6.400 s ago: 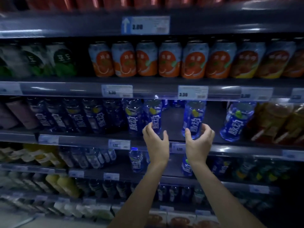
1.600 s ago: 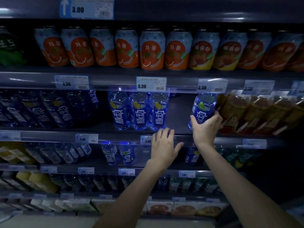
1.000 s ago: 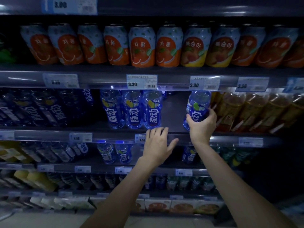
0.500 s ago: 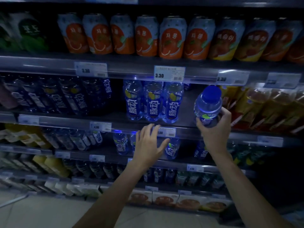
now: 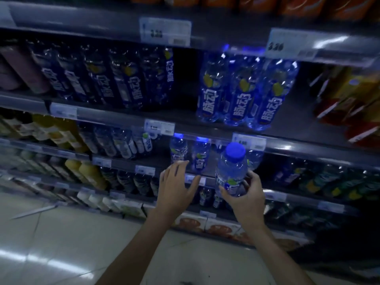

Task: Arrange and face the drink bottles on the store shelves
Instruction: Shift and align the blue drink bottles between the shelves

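Note:
My right hand (image 5: 245,194) grips a clear blue-capped drink bottle (image 5: 231,167) by its lower body, upright, held out in front of the lower blue-bottle shelf (image 5: 205,175). My left hand (image 5: 176,186) hovers with fingers spread, empty, just left of that bottle and in front of two small blue bottles (image 5: 189,153) on that shelf. Three larger blue bottles (image 5: 242,93) stand faced side by side on the shelf above, with a bare gap to their right. A dark row of the same brand (image 5: 107,79) fills that shelf's left side.
Amber tea bottles (image 5: 349,99) crowd the right of the upper shelf. Yellow juice bottles (image 5: 86,173) and dark bottles fill lower shelves at left; green-labelled bottles (image 5: 339,182) sit at right. Price tags (image 5: 164,31) line the shelf edges. Tiled floor (image 5: 61,243) lies below.
My right hand has pulled the bottle off the upper shelf and lowered it to the shelf beneath. My left hand dropped with it, and the view tilted downward.

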`<state>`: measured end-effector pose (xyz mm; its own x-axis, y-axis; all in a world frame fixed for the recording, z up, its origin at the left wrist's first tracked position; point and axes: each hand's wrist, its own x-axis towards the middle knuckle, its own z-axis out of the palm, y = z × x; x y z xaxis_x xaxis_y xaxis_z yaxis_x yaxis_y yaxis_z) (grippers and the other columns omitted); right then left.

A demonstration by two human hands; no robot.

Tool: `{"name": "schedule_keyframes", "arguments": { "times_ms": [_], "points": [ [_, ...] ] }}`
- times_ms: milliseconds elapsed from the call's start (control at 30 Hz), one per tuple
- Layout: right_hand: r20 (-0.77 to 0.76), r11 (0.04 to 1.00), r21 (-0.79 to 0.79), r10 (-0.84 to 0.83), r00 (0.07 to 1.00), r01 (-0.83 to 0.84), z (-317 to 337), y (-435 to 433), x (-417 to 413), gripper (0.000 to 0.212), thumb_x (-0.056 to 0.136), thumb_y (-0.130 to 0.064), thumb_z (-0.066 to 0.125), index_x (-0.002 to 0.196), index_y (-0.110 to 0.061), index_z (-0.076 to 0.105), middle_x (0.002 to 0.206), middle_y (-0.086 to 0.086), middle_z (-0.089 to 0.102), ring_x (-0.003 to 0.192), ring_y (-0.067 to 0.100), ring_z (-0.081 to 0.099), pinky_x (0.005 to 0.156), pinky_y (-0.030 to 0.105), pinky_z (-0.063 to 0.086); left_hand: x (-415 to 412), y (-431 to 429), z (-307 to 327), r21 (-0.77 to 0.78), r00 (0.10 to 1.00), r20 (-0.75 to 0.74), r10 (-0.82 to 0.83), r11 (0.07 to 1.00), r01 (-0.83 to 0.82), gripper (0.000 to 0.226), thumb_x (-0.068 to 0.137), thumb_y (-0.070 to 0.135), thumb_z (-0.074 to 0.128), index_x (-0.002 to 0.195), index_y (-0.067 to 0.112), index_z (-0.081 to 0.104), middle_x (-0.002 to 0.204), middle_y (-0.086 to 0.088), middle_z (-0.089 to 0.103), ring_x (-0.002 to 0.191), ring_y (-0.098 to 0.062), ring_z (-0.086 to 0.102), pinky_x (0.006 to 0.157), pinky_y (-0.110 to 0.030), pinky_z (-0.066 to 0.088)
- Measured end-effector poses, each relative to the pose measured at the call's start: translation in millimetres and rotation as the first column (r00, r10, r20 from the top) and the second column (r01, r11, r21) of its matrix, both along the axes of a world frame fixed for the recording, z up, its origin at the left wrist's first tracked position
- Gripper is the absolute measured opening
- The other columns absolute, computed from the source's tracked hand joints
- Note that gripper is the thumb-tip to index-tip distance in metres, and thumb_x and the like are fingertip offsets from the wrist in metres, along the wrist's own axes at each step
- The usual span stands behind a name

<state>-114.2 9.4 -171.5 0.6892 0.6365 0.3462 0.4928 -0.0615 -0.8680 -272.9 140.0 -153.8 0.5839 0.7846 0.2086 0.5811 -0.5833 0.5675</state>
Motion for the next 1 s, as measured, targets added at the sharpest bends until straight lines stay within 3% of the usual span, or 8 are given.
{"name": "schedule_keyframes", "arguments": {
  "times_ms": [167, 333, 500, 733, 900, 1000],
  "points": [
    [-0.052, 0.996, -0.077, -0.058, 0.997, 0.054, -55, 22, -11, 0.072, 0.063, -0.029, 0.09, 0.117, -0.035, 0.043, 0.113, -0.005, 0.058, 0.103, 0.004, 0.057, 0.083, 0.008, 0.044, -10, 13, -52, 0.004, 1.0, 0.009, 0.007, 1.0, -0.007, 0.059, 0.093, 0.055, 0.041, 0.138, 0.016, 0.043, 0.139, -0.003, 0.047, 0.131, -0.019, 0.039, 0.108, -0.043, 0.032],
    [-0.077, 0.984, -0.101, -0.155, 0.985, 0.147, -94, 47, 0, 0.07, 0.063, -0.035, 0.089, 0.114, -0.042, 0.042, 0.111, -0.011, 0.058, 0.103, -0.006, 0.054, 0.08, 0.002, 0.039, 0, 31, -96, -0.022, 0.997, 0.073, -0.013, 1.0, 0.015, 0.057, 0.094, 0.052, 0.044, 0.138, 0.015, 0.043, 0.139, -0.003, 0.047, 0.131, -0.019, 0.039, 0.108, -0.042, 0.032],
    [-0.086, 0.971, -0.076, -0.233, 0.969, 0.227, -115, 79, 23, 0.071, 0.068, -0.032, 0.087, 0.122, -0.033, 0.04, 0.115, -0.006, 0.055, 0.104, 0.008, 0.055, 0.088, 0.019, 0.043, 15, 54, -122, -0.061, 0.981, 0.193, 0.036, 0.998, -0.024, 0.051, 0.095, 0.043, 0.047, 0.136, 0.014, 0.043, 0.137, -0.004, 0.045, 0.128, -0.017, 0.039, 0.106, -0.04, 0.036],
    [-0.077, 0.948, 0.014, -0.316, 0.946, 0.318, -130, 115, 57, 0.064, 0.072, -0.036, 0.084, 0.119, -0.03, 0.04, 0.11, -0.005, 0.056, 0.098, 0.013, 0.057, 0.085, 0.023, 0.045, 32, 92, -146, -0.087, 0.931, 0.332, 0.152, 0.988, -0.131, 0.057, 0.095, 0.041, 0.049, 0.141, 0.013, 0.03, 0.143, -0.006, 0.033, 0.132, -0.017, 0.032, 0.103, -0.024, 0.03],
    [-0.065, 0.939, 0.023, -0.341, 0.938, 0.343, -146, 133, 68, 0.065, 0.071, -0.033, 0.085, 0.116, -0.033, 0.039, 0.11, -0.005, 0.053, 0.096, 0.005, 0.05, 0.077, -0.001, 0.032, 43, 113, -155, -0.147, 0.921, 0.344, 0.185, 0.979, -0.142, 0.068, 0.093, 0.048, 0.049, 0.145, 0.015, 0.022, 0.149, -0.005, 0.027, 0.136, -0.018, 0.028, 0.106, -0.026, 0.03],
    [-0.028, 0.938, 0.005, -0.345, 0.938, 0.345, -156, 135, 67, 0.068, 0.07, -0.032, 0.085, 0.122, -0.026, 0.042, 0.113, -0.006, 0.049, 0.095, -0.006, 0.041, 0.079, -0.006, 0.025, 48, 120, -158, -0.16, 0.908, 0.381, 0.177, 0.979, -0.124, 0.067, 0.093, 0.049, 0.049, 0.144, 0.012, 0.026, 0.143, -0.004, 0.033, 0.13, -0.016, 0.036, 0.101, -0.026, 0.037]
  ]
}}
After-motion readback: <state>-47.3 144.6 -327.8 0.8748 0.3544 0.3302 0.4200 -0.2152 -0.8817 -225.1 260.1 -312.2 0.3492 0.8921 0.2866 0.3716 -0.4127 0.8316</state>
